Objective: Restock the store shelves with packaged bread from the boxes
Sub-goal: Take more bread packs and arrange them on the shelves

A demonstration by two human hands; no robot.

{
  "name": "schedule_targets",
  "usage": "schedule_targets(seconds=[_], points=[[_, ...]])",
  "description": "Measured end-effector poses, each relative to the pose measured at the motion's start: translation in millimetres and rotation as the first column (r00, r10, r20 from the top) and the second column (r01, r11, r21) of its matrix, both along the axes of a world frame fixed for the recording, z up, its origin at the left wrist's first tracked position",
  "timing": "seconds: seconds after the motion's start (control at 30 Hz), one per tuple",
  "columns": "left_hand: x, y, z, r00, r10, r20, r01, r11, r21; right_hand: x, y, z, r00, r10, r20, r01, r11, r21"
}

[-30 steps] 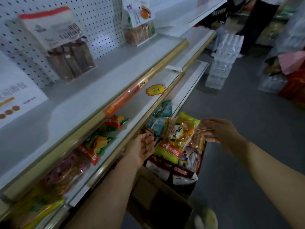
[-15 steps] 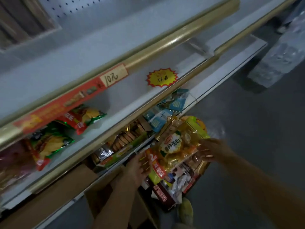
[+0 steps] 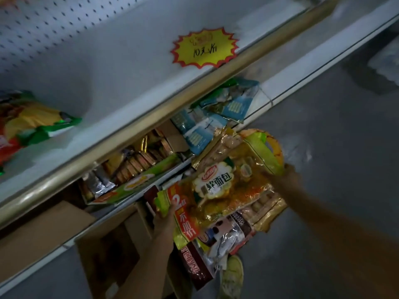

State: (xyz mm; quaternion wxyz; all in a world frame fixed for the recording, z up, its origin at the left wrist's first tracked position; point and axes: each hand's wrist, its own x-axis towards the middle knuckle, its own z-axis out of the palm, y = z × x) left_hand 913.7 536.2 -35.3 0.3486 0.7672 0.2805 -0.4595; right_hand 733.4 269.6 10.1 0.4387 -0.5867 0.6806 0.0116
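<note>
Fingers of your left hand (image 3: 165, 219) and right hand (image 3: 285, 175) clamp opposite ends of the yellow bread bag (image 3: 222, 186), printed "面包" and "2", above the box (image 3: 103, 262); beyond it, a starburst tag (image 3: 205, 48), perhaps "10元".

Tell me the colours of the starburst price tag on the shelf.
Yellow starburst price tag with red edge; head view.

Both forearms (image 3: 149, 262) are bare — no sleeves — and one foot wears a pale yellow-green shoe (image 3: 232, 277).
</note>
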Motion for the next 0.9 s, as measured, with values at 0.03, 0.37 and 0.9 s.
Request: schedule_targets(seconds=[0.03, 0.37, 0.9], points=[[-2.6, 2.3, -7.1, 0.999, 0.021, -0.032, -0.022, 1.000, -0.022, 0.3, -1.0, -8.9, 0.998, -0.011, 0.057, 0.010, 1.000, 0.017], [-4.2, 17.5, -40.9, 0.991, 0.048, -0.126, -0.068, 0.985, -0.161, 10.8, 11.5, -29.5, 0.903, 0.022, 0.429, -0.083, 0.989, 0.123], [14.3, 81.9, 65.5, 0.994, 0.105, 0.042, -0.084, 0.935, -0.344, 5.6, 103.2, 68.1, 0.794, -0.223, 0.565, 0.089, 0.963, 0.255]])
